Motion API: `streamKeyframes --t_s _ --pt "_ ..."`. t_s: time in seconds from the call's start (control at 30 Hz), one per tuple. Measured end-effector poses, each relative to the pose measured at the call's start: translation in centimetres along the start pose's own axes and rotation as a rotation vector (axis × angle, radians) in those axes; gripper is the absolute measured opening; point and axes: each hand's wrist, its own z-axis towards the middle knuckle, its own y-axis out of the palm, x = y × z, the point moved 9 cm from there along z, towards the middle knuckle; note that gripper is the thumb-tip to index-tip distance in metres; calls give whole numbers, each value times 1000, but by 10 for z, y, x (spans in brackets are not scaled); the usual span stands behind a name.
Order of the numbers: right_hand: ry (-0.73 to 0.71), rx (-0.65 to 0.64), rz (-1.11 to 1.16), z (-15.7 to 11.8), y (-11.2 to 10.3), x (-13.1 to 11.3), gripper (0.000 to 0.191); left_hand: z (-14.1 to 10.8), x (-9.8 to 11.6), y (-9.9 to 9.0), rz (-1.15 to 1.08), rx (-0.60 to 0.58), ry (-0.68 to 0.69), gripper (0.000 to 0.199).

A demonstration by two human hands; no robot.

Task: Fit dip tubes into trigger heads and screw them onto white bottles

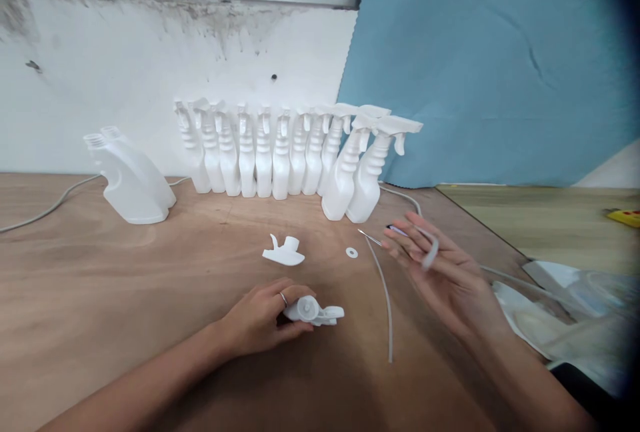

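My left hand (pixel 267 315), with a ring on one finger, is closed around a white spray trigger head (pixel 307 310). The head lies on its side, its round collar opening facing me. Raised to the right, my right hand (pixel 450 272) is slightly blurred, with a curved translucent strip or tube piece (pixel 431 252) in its fingers. A thin metal-tipped tool (pixel 370 238) runs behind those fingertips; I cannot tell whether it is held. Between the hands are a long translucent dip tube (pixel 385 292) and a small white washer (pixel 351 253). Another trigger head (pixel 284 251) lies beyond my left hand.
Several white spray bottles (pixel 280 159) with trigger heads stand in a row along the wall. Two bottles without heads (pixel 135 182) stand at left. A blue cloth (pixel 480 72) hangs behind at right. Clear plastic bags (pixel 565 312) lie beyond the wooden table's (pixel 125 285) right edge.
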Motion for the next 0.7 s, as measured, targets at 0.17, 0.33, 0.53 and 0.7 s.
streamKeyframes --t_s 0.17,0.33,0.53,0.7 --pt "-29 139 -115 -1 -15 7 26 1 2 -1 -41 -1 9 30" --pt "11 -21 -160 -15 29 27 23 2 0 1 -47 -11 -17 28" --pt "107 -362 -35 -39 100 44 30 3 0 2 -67 -22 3 28" --pt "134 -531 -234 -50 126 54 36 2 0 0 -55 -11 6 35"
